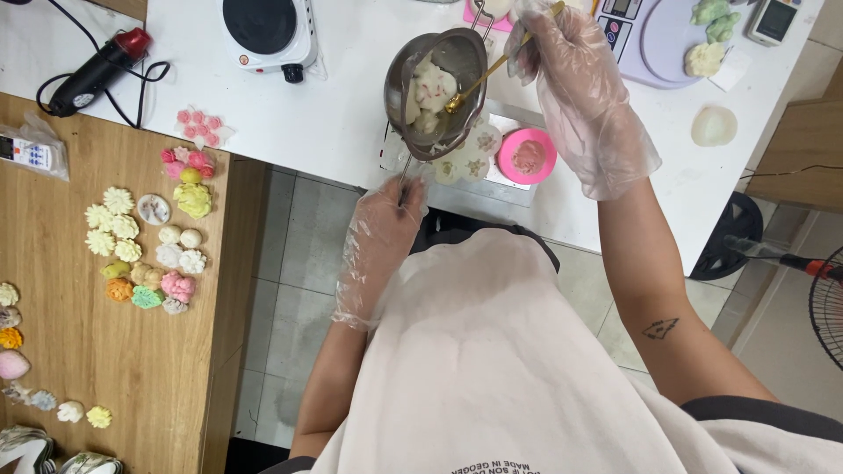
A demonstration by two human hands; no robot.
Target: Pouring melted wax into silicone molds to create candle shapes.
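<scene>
Stainless steel forms the small melting pot [436,92], which is held tilted above the white surface [334,123], directly over a flower-shaped mould tray [470,158] and just left of a round pink mould [528,155]. White wax with reddish flecks sits inside the pot. The left hand [384,230], in a clear plastic glove, is closed around the pot's thin handle at the near edge of the surface. The right hand [571,83], also gloved, pinches a gold spoon [479,83] whose bowl rests inside the pot. Farther left stand an electric hotplate [266,31] and a black heat gun [92,72]. On the wooden surface [88,369] at left lie many coloured wax flowers [149,254], well apart from both hands.
</scene>
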